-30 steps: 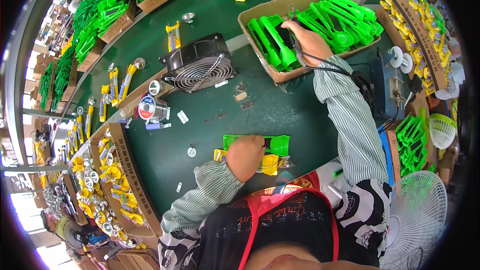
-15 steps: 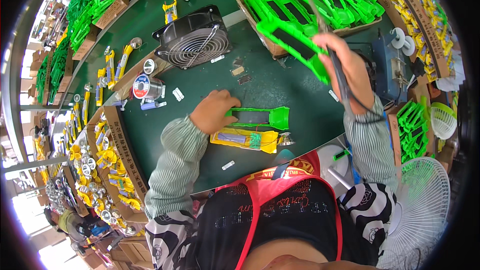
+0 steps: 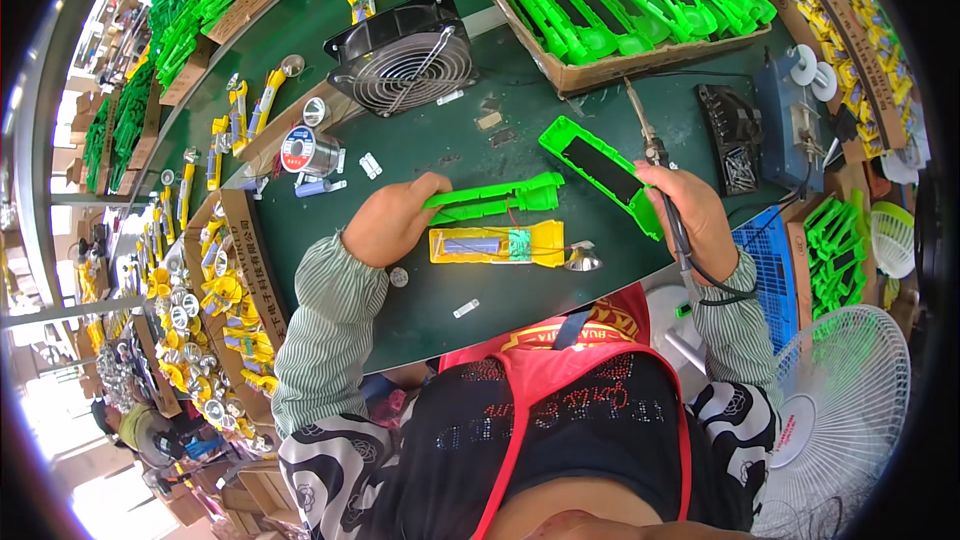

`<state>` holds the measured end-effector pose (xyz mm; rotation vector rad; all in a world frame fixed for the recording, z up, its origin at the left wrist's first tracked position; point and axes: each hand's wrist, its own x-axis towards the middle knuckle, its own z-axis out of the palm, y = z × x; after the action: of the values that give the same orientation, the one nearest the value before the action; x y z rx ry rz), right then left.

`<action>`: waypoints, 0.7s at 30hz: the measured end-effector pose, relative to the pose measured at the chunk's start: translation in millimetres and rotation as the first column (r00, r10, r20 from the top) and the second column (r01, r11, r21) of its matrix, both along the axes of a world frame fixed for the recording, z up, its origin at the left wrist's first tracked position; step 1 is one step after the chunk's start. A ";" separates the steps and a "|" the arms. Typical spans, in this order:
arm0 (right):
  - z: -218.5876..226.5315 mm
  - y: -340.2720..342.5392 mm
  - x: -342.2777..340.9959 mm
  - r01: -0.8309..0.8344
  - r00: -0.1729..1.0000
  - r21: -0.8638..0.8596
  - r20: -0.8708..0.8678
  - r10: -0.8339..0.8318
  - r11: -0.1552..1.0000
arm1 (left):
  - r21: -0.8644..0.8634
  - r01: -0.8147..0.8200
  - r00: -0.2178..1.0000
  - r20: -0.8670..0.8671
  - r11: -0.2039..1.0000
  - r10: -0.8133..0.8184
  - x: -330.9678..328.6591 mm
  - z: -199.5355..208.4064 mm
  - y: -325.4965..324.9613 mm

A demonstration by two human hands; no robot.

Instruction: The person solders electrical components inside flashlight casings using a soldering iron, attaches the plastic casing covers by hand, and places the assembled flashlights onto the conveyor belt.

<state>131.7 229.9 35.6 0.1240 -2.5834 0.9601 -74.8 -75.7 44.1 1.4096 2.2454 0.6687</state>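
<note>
My left hand (image 3: 392,220) grips one end of a green plastic casing (image 3: 505,198), which is tilted up on its side. Just below it lies a yellow casing (image 3: 545,242) with a blue cell, a small green circuit board and thin red wires, its silver reflector (image 3: 583,258) at the right end. In my right hand (image 3: 690,212) are two things: a soldering iron (image 3: 654,147), tip pointing away from me, and a second green casing with a dark panel (image 3: 603,172), pinched at its near end. The fingers beneath these are partly hidden.
A cardboard box (image 3: 590,75) of green casings stands at the back, left of a blue soldering unit (image 3: 785,110). A black metal fan (image 3: 405,60) and a solder spool (image 3: 308,150) are at the left. An iron stand (image 3: 730,140) sits right; small white pieces (image 3: 467,309) are scattered.
My right hand has come back from the box toward me, bringing the second green casing and the iron. My left hand has lifted and tilted its green casing away from the yellow one.
</note>
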 end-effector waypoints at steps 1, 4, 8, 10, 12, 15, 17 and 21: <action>-2.6 -1.1 0.2 0.001 1.000 0.000 0.003 -0.001 1.000 | 0.085 0.035 0.997 -0.077 0.996 -0.029 2.1 -3.2 0.8; -9.4 -2.3 1.2 -0.008 0.999 0.016 -0.034 0.009 1.000 | 0.067 0.145 0.883 -0.458 0.987 -0.099 17.3 -10.3 -1.4; -10.2 -2.4 6.6 -0.024 1.000 -0.007 0.003 0.024 1.000 | -0.036 0.289 0.766 -0.591 0.957 -0.253 30.1 -28.2 -22.9; -9.4 -3.5 7.3 -0.027 1.000 -0.023 -0.004 0.027 0.999 | -0.046 0.265 0.778 -0.579 0.963 -0.242 38.2 -33.0 -29.1; -8.0 -3.5 6.3 -0.039 0.999 -0.017 0.016 0.039 0.999 | -0.072 0.232 0.788 -0.571 0.970 -0.231 38.0 -41.0 -34.1; -15.8 -0.3 3.2 -0.030 0.999 0.005 -0.024 0.030 1.000 | -0.070 0.138 0.924 -0.350 0.988 -0.154 35.5 -36.6 -32.7; -11.8 2.0 2.0 -0.008 1.000 0.001 -0.026 0.008 1.000 | -0.056 0.081 0.957 -0.276 0.995 -0.093 30.3 -25.9 -36.0; -8.2 4.6 -1.1 0.054 0.994 0.017 -0.093 -0.053 0.998 | 0.103 0.013 0.973 -0.231 0.995 0.011 12.7 21.0 -41.9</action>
<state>130.5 234.5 27.4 0.1016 -2.4992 0.8886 -62.1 -117.6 65.1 1.6127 2.4173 0.6586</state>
